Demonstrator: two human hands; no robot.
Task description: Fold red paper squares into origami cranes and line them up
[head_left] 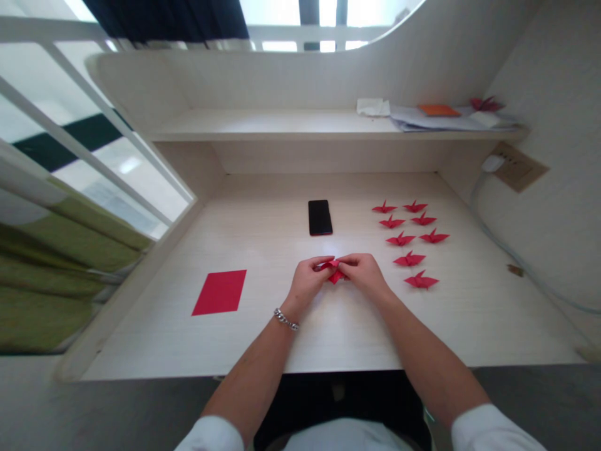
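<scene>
Before the smartphone (320, 217), folded red paper (335, 275) is pinched by the left hand (307, 280) and right hand (365, 274); right of the smartphone, origami cranes (434, 237) are arranged; beyond it, papers (407, 118) are carried by a shelf (263, 122).

Pinching a small piece of folded red paper (335, 274) over the desk (347, 332), with the fingertips of both left hand (310, 275) and right hand (362, 273) on it. Wearing a bracelet (286, 318) of silver links on the left wrist. Has, at 9 o'clock from the folding, a flat red sheet (219, 292), and far beyond it a green curtain (61, 282). Has a dark phone (320, 217) lying near, just short of 12 o'clock. Has eight red paper birds (400, 240), spread from 1 to 3 o'clock in two uneven columns. Shows a shelf (258, 122) at 12 o'clock, with an orange piece of paper (439, 110) on it towards 1 o'clock. Shows a plug (493, 164) in a wall socket (523, 172) at 2 o'clock.
</scene>
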